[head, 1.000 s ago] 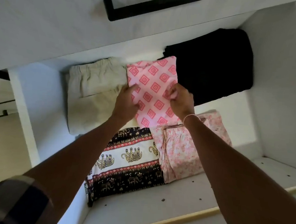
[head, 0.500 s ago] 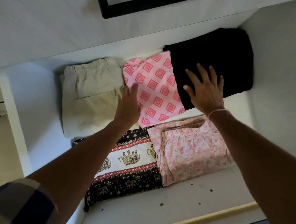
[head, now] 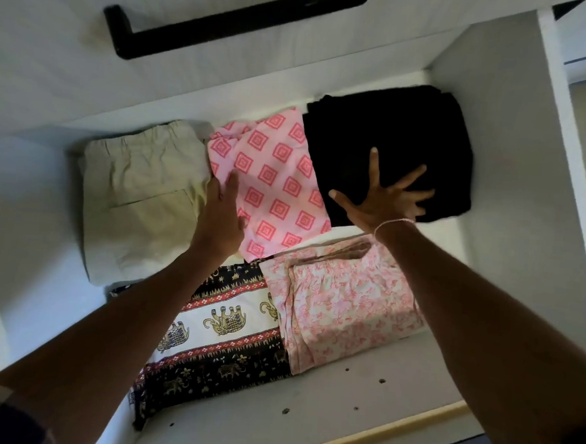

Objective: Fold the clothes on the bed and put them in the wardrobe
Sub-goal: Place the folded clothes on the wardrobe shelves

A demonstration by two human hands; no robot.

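Head view: the wardrobe shelf (head: 325, 405) fills the middle of the frame, below a white panel with a black handle (head: 228, 22) at the top.

Five folded pieces lie on the shelf. In the back row, left to right, are a beige cloth (head: 139, 195), a pink diamond cloth (head: 273, 183) and a black cloth (head: 393, 135), each touching the next. In the front row are an elephant cloth (head: 220, 323) at lower centre and a floral cloth (head: 341, 303) just to its right.

The left hand (head: 221, 217) lies flat with straight fingers along the seam between the beige and the diamond cloth. It presses there and grips nothing. The right hand (head: 385, 200), with a thin bracelet (head: 392, 222) at the wrist, has its fingers spread wide on the near part of the black cloth. It pushes on the cloth and holds nothing.

By my reading the diamond cloth is already placed, and the hands are only tidying the back row. So five pieces look folded and stored. The bed is out of view, so I cannot tell how many clothes are left. Bare shelf at the front right suggests room for more.
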